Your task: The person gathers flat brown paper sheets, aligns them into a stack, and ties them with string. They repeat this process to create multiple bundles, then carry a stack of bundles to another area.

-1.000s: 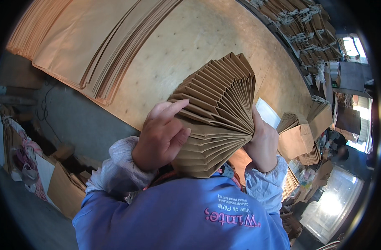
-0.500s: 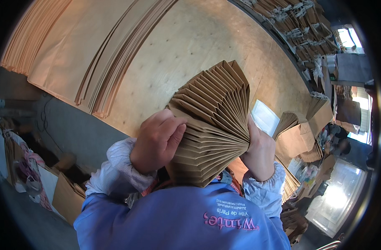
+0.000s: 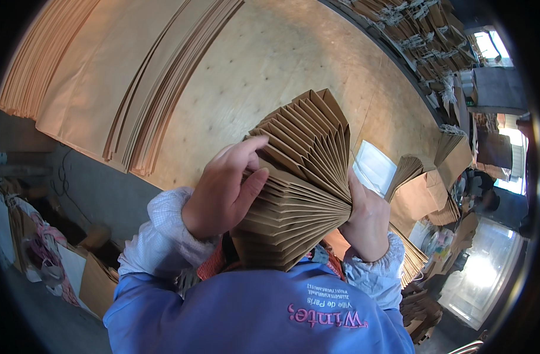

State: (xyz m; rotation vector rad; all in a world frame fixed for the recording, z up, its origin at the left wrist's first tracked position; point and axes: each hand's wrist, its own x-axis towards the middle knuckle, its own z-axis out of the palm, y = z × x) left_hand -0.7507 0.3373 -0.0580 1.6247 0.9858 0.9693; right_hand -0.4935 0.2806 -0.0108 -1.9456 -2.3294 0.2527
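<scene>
A thick stack of folded brown paper bags [image 3: 293, 194] is spread like a fan in front of my chest, its folded edges splayed to the left and upward. My right hand [image 3: 367, 215] is closed round the narrow, gathered end, with the thumb lying along the upper side. At the wide end, my left hand [image 3: 226, 189] has its thumb and forefinger apart, the fingertips against the splayed edges. Its other fingers are partly hidden behind the hand. Just beyond my right hand, a white and pale blue sheet [image 3: 375, 167] lies on the wooden table [image 3: 270, 65].
Large stacks of flat brown paper [image 3: 93, 76] cover the table's left part. More fanned brown bags [image 3: 417, 192] stand at the right, beside my right forearm. Tied bundles of bags [image 3: 417, 35] are piled past the far edge. Cardboard and cloth [image 3: 51, 248] lie low at the left.
My left thumb and forefinger have parted from their pinch on the bag edges, and the forefinger now reaches farther up the fan. My right hand keeps its grip.
</scene>
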